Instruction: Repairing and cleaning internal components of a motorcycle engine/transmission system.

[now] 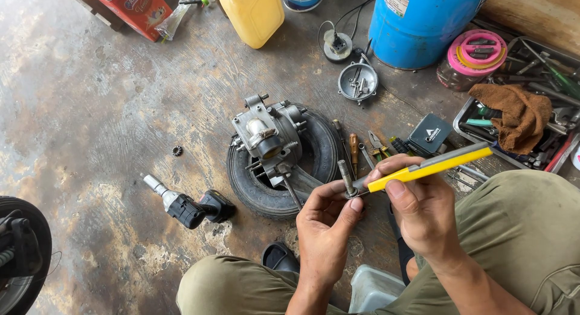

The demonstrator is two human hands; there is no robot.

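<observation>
My left hand (pixel 325 227) pinches a small grey metal cylindrical part (pixel 346 177) upright between thumb and fingers. My right hand (pixel 417 209) grips a yellow-handled utility knife (pixel 432 165), its tip touching the base of the metal part. Just beyond my hands a grey metal engine assembly (pixel 269 137) rests on a small black tyre (pixel 279 191) lying flat on the concrete floor. Both hands hover above the tyre's near right edge, over my knees in olive trousers.
A black cordless impact tool (pixel 190 207) lies left of the tyre. Screwdrivers and pliers (pixel 365 149) lie to its right, beside a tray of tools with a brown rag (pixel 515 112). Behind stand a blue drum (pixel 423 22), a yellow jerrycan (pixel 252 13), a pink-lidded jar (pixel 474 58).
</observation>
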